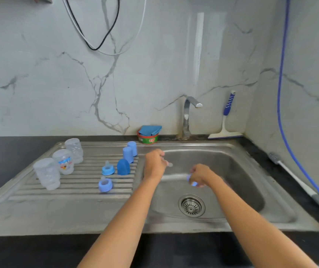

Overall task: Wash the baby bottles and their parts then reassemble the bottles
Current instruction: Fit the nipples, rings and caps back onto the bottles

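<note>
The small clear teat (169,164) is pinched in the fingers of the left hand (153,165), held over the left part of the sink (232,171). I judge it soft, floppy and slick when wet, so I would hold it by its thicker base, not its thin tip. The right hand (201,175), a little lower and further right over the basin, has its fingers curled round a blue ring (192,182). I take the ring for light, stiff plastic, best gripped by its outer edge and liable to slip if soapy. Both pieces are blurred and largely covered by the fingers, so I cannot tell which way the ring faces or whether either piece is wet. On the drainboard (77,192) to the left stand three clear bottles (64,164), apparently mouth down, three blue caps (123,167) and two fitted rings (108,169) with teats in them. All look light, hollow and easy to tip. I make out no stream from the tap (188,117). Beside the tap sits a soap tub (148,139) with a blue cloth on it. A long brush (290,176) lies on the dark desk (10,151) at the right, its handle cut off by the frame edge.
</note>
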### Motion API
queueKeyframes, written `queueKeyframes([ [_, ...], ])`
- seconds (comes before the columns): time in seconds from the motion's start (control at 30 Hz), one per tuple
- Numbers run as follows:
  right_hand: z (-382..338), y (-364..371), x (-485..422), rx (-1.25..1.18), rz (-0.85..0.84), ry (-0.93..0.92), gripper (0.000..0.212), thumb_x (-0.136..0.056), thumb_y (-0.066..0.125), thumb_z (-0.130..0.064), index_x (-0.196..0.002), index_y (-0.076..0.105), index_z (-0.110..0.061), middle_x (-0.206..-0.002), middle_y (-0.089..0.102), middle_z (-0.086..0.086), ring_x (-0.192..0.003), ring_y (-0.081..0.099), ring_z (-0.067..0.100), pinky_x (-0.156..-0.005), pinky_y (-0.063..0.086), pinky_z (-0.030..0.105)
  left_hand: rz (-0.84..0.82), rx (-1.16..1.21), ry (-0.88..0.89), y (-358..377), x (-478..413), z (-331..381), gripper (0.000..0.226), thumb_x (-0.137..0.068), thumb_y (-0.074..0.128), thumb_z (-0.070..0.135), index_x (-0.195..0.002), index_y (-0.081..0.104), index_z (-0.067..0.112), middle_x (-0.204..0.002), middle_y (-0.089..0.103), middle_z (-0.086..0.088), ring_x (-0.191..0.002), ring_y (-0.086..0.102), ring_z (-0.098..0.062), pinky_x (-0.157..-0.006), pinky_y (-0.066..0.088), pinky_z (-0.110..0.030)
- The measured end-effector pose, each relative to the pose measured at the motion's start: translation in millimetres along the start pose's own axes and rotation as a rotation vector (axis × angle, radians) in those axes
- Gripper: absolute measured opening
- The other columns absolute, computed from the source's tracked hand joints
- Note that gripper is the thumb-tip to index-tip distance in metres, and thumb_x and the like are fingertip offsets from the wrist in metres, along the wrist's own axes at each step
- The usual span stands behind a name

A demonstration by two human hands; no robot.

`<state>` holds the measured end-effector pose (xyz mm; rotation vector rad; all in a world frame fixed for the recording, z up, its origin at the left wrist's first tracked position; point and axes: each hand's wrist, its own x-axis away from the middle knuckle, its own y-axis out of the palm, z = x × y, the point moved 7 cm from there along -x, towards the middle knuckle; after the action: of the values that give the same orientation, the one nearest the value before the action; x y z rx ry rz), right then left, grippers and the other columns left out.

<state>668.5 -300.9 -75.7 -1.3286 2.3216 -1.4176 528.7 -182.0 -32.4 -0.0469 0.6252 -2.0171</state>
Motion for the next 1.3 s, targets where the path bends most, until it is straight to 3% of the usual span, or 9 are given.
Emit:
queueKeyframes([
  [0.1, -12.5, -5.1, 5.1, -0.633, -0.021, -0.124, 0.031, -0.083, 0.063, 0.008, -0.108, 0.059, -0.010, -0.101, 0.058, 0.011, -0.085, 0.061, 0.024, -0.081, 0.057, 0.039, 0.036, 0.131, -0.092, 0.4, 0.6, 1.4, 0.035, -0.075, 0.077, 0.006, -0.106, 0.061, 0.005, -0.088, 0.069, -0.010, -0.082, 0.067, -0.021, -0.070, 0.048, -0.023],
  [0.3, -48.5, -18.7, 21.4, -0.861, 0.049, -0.332, 0.042, -0.078, 0.067, 0.013, -0.114, 0.056, -0.006, -0.104, 0.059, 0.011, -0.084, 0.063, 0.020, -0.067, 0.059, 0.027, 0.105, 0.247, -0.105, -4.5, 6.5, 0.1, 0.035, -0.072, 0.080, 0.009, -0.101, 0.060, 0.010, -0.091, 0.071, -0.011, -0.080, 0.068, -0.021, -0.078, 0.057, -0.034],
  [0.37, -52.7, -15.2, 21.6, -0.857, 0.066, -0.361, 0.041, -0.075, 0.071, 0.013, -0.108, 0.058, -0.009, -0.109, 0.060, 0.012, -0.092, 0.064, 0.022, -0.065, 0.058, 0.023, 0.122, 0.294, -0.123, -5.0, 8.3, -2.8, 0.033, -0.072, 0.078, 0.005, -0.098, 0.059, 0.013, -0.087, 0.069, -0.008, -0.080, 0.067, -0.021, -0.080, 0.057, -0.039],
  [0.5, -61.8, -2.8, 20.8, -0.867, 0.060, -0.394, 0.039, -0.071, 0.075, 0.011, -0.099, 0.063, -0.013, -0.110, 0.062, 0.016, -0.105, 0.063, 0.030, -0.082, 0.058, 0.035, 0.119, 0.385, -0.151, -8.2, 12.4, -12.4, 0.030, -0.074, 0.075, 0.003, -0.097, 0.061, 0.017, -0.088, 0.068, -0.005, -0.087, 0.069, -0.022, -0.083, 0.058, -0.043],
  [0.73, -82.1, 11.5, 21.8, -0.778, 0.140, -0.443, 0.040, -0.065, 0.086, -0.005, -0.096, 0.065, -0.019, -0.099, 0.067, 0.008, -0.090, 0.065, 0.016, -0.083, 0.056, 0.033, 0.127, 0.527, -0.212, -27.5, 19.2, -32.9, 0.024, -0.083, 0.068, 0.004, -0.106, 0.066, 0.011, -0.097, 0.072, -0.006, -0.093, 0.069, -0.019, -0.081, 0.059, -0.038],
  [0.97, -110.8, 27.8, 25.9, -0.657, 0.177, -0.489, 0.036, -0.062, 0.088, -0.007, -0.091, 0.067, -0.008, -0.082, 0.070, 0.000, -0.073, 0.065, 0.009, -0.076, 0.056, 0.026, 0.124, 0.611, -0.198, -50.0, 23.9, -47.6, 0.012, -0.085, 0.070, 0.011, -0.097, 0.069, 0.008, -0.075, 0.070, -0.004, -0.081, 0.070, -0.014, -0.077, 0.058, -0.029],
  [1.07, -117.9, 34.8, 26.0, -0.683, 0.091, -0.529, 0.025, -0.072, 0.080, -0.002, -0.095, 0.070, -0.006, -0.089, 0.073, 0.009, -0.080, 0.069, 0.016, -0.078, 0.056, 0.028, 0.138, 0.598, -0.200, -60.4, 22.8, -58.0, 0.016, -0.086, 0.069, 0.009, -0.102, 0.067, 0.007, -0.088, 0.072, -0.007, -0.087, 0.070, -0.017, -0.078, 0.058, -0.027],
  [1.17, -117.3, 38.4, 24.6, -0.660, 0.108, -0.508, 0.018, -0.078, 0.074, 0.001, -0.095, 0.071, -0.001, -0.085, 0.072, 0.016, -0.073, 0.068, 0.020, -0.076, 0.057, 0.030, 0.135, 0.558, -0.215, -65.7, 22.7, -67.4, 0.031, -0.085, 0.069, 0.007, -0.116, 0.064, 0.005, -0.107, 0.070, -0.009, -0.097, 0.068, -0.019, -0.084, 0.057, -0.031],
  [1.3, -119.2, 45.6, 23.7, -0.605, 0.191, -0.492, 0.008, -0.078, 0.075, -0.002, -0.085, 0.071, -0.004, -0.074, 0.070, 0.009, -0.066, 0.068, 0.019, -0.071, 0.059, 0.024, 0.124, 0.519, -0.217, -64.2, 27.0, -77.1, 0.034, -0.085, 0.071, 0.012, -0.117, 0.063, 0.009, -0.109, 0.070, -0.005, -0.101, 0.067, -0.016, -0.091, 0.055, -0.037],
])
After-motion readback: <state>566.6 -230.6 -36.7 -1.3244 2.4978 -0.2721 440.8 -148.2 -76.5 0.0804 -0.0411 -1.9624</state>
